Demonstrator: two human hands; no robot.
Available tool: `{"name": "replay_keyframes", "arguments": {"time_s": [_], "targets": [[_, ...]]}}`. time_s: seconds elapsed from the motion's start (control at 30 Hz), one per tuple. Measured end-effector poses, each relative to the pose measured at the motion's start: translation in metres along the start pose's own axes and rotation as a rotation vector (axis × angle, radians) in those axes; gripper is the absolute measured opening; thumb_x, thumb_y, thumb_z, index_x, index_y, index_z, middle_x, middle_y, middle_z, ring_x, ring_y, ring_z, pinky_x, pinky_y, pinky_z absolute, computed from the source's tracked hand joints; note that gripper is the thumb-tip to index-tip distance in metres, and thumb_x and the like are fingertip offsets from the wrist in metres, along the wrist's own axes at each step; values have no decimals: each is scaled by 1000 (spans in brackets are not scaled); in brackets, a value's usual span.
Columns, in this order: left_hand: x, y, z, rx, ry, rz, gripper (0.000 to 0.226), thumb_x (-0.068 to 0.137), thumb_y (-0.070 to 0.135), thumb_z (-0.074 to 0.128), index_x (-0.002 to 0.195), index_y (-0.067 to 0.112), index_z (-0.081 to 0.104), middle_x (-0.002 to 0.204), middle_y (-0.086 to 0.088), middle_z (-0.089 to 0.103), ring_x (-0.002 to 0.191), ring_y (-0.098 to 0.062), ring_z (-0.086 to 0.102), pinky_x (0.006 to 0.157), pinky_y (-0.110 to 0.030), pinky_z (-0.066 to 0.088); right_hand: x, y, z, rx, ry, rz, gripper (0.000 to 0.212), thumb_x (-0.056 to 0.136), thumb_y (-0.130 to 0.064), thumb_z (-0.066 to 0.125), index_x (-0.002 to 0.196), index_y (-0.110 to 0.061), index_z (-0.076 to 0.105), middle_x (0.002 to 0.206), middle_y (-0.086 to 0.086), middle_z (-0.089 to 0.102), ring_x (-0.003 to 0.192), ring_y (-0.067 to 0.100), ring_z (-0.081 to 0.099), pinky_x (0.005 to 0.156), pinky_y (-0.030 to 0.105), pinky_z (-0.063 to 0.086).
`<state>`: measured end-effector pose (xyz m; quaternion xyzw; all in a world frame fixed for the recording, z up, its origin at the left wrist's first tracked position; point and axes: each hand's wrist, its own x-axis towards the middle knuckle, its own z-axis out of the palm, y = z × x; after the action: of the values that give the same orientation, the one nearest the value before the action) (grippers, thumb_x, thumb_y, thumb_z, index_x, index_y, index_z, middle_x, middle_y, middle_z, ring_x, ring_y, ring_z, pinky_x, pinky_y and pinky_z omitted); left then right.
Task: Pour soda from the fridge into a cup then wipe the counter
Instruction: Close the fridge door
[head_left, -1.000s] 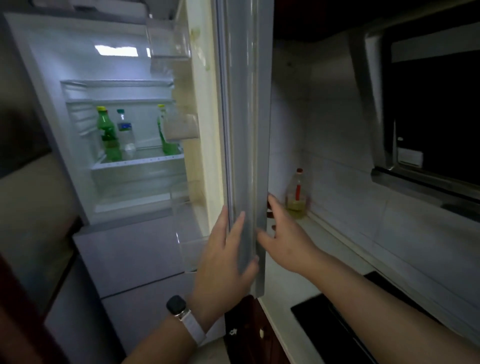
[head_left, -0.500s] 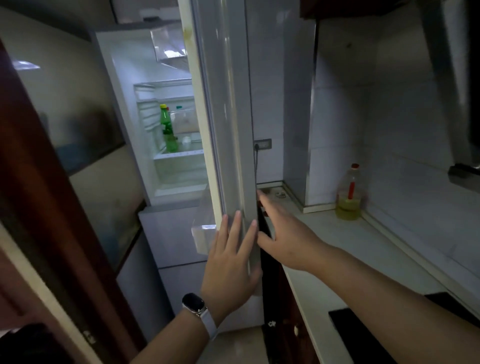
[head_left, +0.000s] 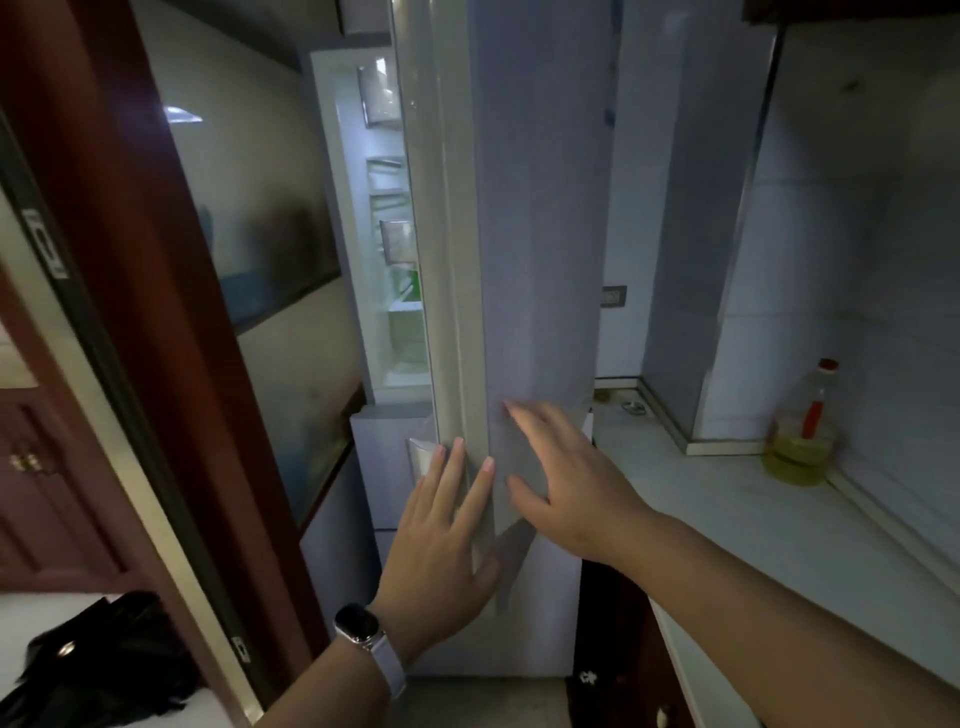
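Fridge door (head_left: 535, 260) is seen ajar, with a narrow lit gap showing along its left side. Left hand (head_left: 441, 535) is laid flat on the door's lower edge, fingers straight and slightly spread, nothing grasped. Right hand (head_left: 566, 478) is laid flat on the door's outer face, just right of the door's edge, fingers extended, nothing grasped. It is motion-blurred, so contact at the fingertips cannot be told. A watch (head_left: 358, 626) is worn on the left wrist, below the door's bottom corner.

Through the gap left of the door, the lit fridge compartment (head_left: 395, 353) is shown with shelves and clear bins. A green sliver (head_left: 413, 283) is visible there, right against the door's inner edge. Too little is exposed to tell whether it is the soda bottle.

Counter (head_left: 753, 519) is located right of the door and has a pale top. An oil bottle (head_left: 802, 436) with a red cap is stood upright well right of the door, in the wall corner. A wall socket (head_left: 614, 297) is mounted just right of the door at mid-height. A dark wooden frame (head_left: 171, 312) is seen well left of the door. A black bag (head_left: 104, 660) is laid further left of it, low down.
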<state>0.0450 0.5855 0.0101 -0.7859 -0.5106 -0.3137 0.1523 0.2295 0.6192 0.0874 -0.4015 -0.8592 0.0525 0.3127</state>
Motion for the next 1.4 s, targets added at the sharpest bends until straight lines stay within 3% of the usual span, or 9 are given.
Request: {"name": "replay_keyframes", "arguments": {"time_s": [0.17,0.3,0.5,0.7,0.8,0.9,1.13,1.23,1.4], "targets": [[0,-26,5,-42,94,-102,99,82,40,59,156,18,-3,164,-5,-11,151,-28,6,117,-49,19,46,4,25,-198,91,-39,71,93,-56,36,151,-35,2,162,-3,3,146,19,13,112,31,14],[5,-51,11,-74,130,-155,110,76,34,70,155,12,-4,164,-5,-8,151,-27,8,117,-48,24,84,7,46,-340,169,-123,71,92,-52,39,152,-27,10,160,4,5,145,23,10,112,40,11],[15,-97,14,-174,146,-228,104,79,37,62,155,13,-4,165,-3,-4,152,-22,4,122,-33,11,134,3,92,-383,188,-167,75,91,-47,43,153,-17,14,160,10,11,147,25,13,115,42,16],[26,-145,15,-326,152,-268,106,82,39,56,148,37,-26,160,15,-22,150,-10,-12,120,-32,3,176,-2,124,-409,248,-195,75,89,-41,53,151,-15,21,157,14,17,145,30,19,114,46,22],[34,-162,19,-406,204,-282,103,81,34,57,152,33,-18,161,15,-21,151,-12,-10,122,-34,7,195,-3,135,-434,259,-217,84,84,-34,70,150,-14,22,157,12,15,144,30,18,113,51,29],[42,-177,26,-439,247,-311,100,80,29,59,154,24,-8,162,12,-17,152,-15,-6,121,-42,16,210,-2,143,-467,240,-220,87,81,-33,73,150,-15,22,157,13,14,144,32,18,112,54,31],[68,-204,43,-408,303,-404,106,79,27,60,149,40,-19,158,18,-28,150,-12,-12,119,-38,13,246,16,158,-539,249,-234,84,80,-35,72,148,-18,26,156,17,16,143,40,21,109,62,32],[78,-216,53,-354,302,-454,105,80,23,66,154,33,-9,159,11,-26,151,-17,-9,117,-36,13,260,24,165,-576,268,-260,85,79,-36,71,149,-19,26,155,17,16,142,41,21,111,61,30],[99,-241,71,-184,284,-536,99,81,30,74,155,18,9,162,-17,-2,147,-36,12,112,-43,24,287,41,182,-595,335,-343,82,79,-37,70,147,-17,31,153,18,20,140,41,23,111,59,29]]}}
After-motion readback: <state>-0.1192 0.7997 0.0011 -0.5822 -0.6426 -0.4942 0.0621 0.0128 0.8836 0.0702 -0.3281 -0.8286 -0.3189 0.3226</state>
